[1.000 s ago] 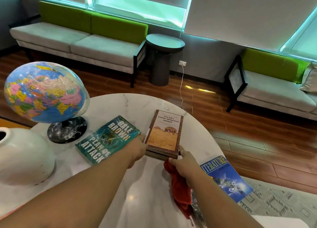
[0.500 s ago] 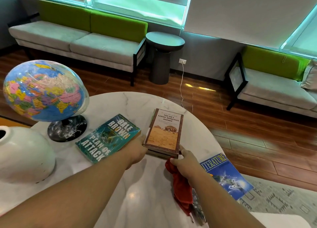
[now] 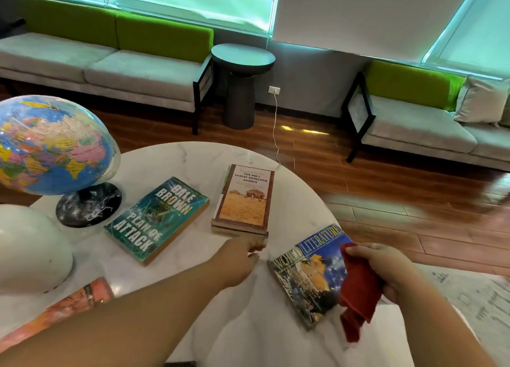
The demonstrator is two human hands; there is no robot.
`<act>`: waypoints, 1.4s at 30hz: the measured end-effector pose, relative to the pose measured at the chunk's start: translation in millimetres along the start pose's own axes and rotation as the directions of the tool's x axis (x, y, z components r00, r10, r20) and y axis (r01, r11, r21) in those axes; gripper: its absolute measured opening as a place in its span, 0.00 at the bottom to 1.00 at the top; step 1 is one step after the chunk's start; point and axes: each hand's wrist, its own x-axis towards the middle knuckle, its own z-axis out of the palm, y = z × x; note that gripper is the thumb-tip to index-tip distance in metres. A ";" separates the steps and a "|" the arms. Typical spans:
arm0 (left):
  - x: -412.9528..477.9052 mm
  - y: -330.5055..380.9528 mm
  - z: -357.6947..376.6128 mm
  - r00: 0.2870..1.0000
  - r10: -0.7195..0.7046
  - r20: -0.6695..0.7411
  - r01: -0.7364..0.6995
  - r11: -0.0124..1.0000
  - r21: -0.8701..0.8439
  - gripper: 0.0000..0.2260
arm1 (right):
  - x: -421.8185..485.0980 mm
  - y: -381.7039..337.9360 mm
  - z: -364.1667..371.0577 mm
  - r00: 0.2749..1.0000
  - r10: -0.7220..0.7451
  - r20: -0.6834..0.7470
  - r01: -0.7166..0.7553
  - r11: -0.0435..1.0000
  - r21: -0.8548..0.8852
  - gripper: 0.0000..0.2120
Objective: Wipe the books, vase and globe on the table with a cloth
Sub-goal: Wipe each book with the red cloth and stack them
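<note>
Clutching red cloth (image 3: 357, 286) in right hand (image 3: 386, 267), left hand (image 3: 240, 256) outstretched (blurred, grip unclear)

A grey sofa (image 3: 110, 71) with green back cushions stands along the far wall. Beside it is a dark round pedestal table (image 3: 242, 60), then a wall socket (image 3: 274, 90) with a white cable (image 3: 274, 123) hanging to the wooden floor (image 3: 358, 184). A second sofa (image 3: 414, 126) carries a pale cushion (image 3: 480, 101). A patterned rug (image 3: 474, 297) lies at the lower right.

Far tabletop (image 3: 176, 159) bare; globe (image 3: 52, 145), vase (image 3: 30, 248) crowd L side.
</note>
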 end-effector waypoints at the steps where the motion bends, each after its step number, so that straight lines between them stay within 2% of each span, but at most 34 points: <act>1: 0.1 5.0 5.9 0.998 -0.016 0.057 0.013 0.999 0.038 0.18 | 9.6 6.9 -8.0 0.999 0.016 -0.046 -0.016 1.000 -0.018 0.14; 5: -1.1 22.6 24.1 0.968 -0.095 0.234 0.056 0.984 0.167 0.22 | 38.1 38.2 -25.4 0.992 0.083 -0.095 -0.093 0.991 -0.100 0.32; 8: -3.3 26.1 31.9 0.956 -0.111 0.272 0.061 0.981 0.185 0.26 | 51.7 61.1 -33.3 0.991 0.120 -0.063 -0.128 0.981 -0.146 0.29; 11: -6.6 23.9 33.7 0.955 -0.105 0.276 0.071 0.989 0.130 0.27 | 47.8 70.3 -32.8 0.992 0.123 -0.040 -0.128 0.981 -0.147 0.29; 14: -10.9 15.7 29.3 0.959 -0.115 0.260 0.109 0.993 0.037 0.25 | 31.3 72.5 -28.6 0.997 0.080 -0.009 -0.080 0.980 -0.184 0.32; 16: -13.2 5.1 24.6 0.961 -0.163 0.224 0.153 0.986 0.062 0.26 | 16.5 73.0 -22.0 1.000 0.025 0.011 -0.022 0.976 -0.216 0.35; 19: -22.1 -13.2 18.2 0.981 -0.147 0.128 0.119 0.971 0.209 0.17 | -7.7 78.4 -6.5 0.996 -0.047 0.076 0.065 0.966 -0.248 0.33; 20: -27.7 -19.1 16.9 0.985 -0.139 0.105 0.110 0.964 0.242 0.16 | -16.0 82.2 1.0 0.992 -0.082 0.100 0.107 0.957 -0.271 0.33; 23: -52.8 -35.4 15.2 0.981 -0.186 0.057 0.157 0.930 0.332 0.31 | -35.2 97.7 24.1 0.962 -0.225 0.152 0.268 0.883 -0.387 0.27; 25: -71.4 -45.0 18.3 0.983 -0.182 0.005 0.166 0.905 0.391 0.40 | -42.6 106.6 36.6 0.941 -0.288 0.177 0.338 0.812 -0.476 0.28; 27: -85.4 -52.0 22.6 0.986 -0.159 -0.040 0.159 0.865 0.476 0.47 | -45.2 112.0 40.6 0.932 -0.317 0.176 0.361 0.763 -0.537 0.30; 29: -91.5 -57.4 26.4 0.983 -0.172 -0.070 0.182 0.820 0.542 0.55 | -45.1 112.1 38.0 0.927 -0.355 0.122 0.362 0.759 -0.541 0.28; 32: -94.3 -58.5 28.9 0.977 -0.199 -0.074 0.206 0.802 0.560 0.58 | -38.5 105.3 31.6 0.876 -0.481 -0.030 0.399 0.758 -0.516 0.17; 34: -94.3 -57.9 29.4 0.978 -0.194 -0.071 0.199 0.800 0.565 0.58 | -29.2 104.6 34.0 0.824 -0.561 -0.078 0.424 0.702 -0.572 0.13; 37: -94.3 -58.7 30.1 0.981 -0.186 -0.064 0.189 0.801 0.568 0.58 | -20.3 114.3 52.3 0.818 -0.576 0.007 0.438 0.614 -0.657 0.09; 40: -94.1 -58.4 31.5 0.982 -0.180 -0.061 0.182 0.797 0.577 0.57 | -18.0 127.4 63.7 0.798 -0.580 0.164 0.483 0.453 -0.749 0.07; 42: -93.7 -57.9 30.6 0.982 -0.177 -0.066 0.181 0.788 0.589 0.57 | -12.5 126.1 62.4 0.775 -0.608 0.170 0.499 0.426 -0.755 0.06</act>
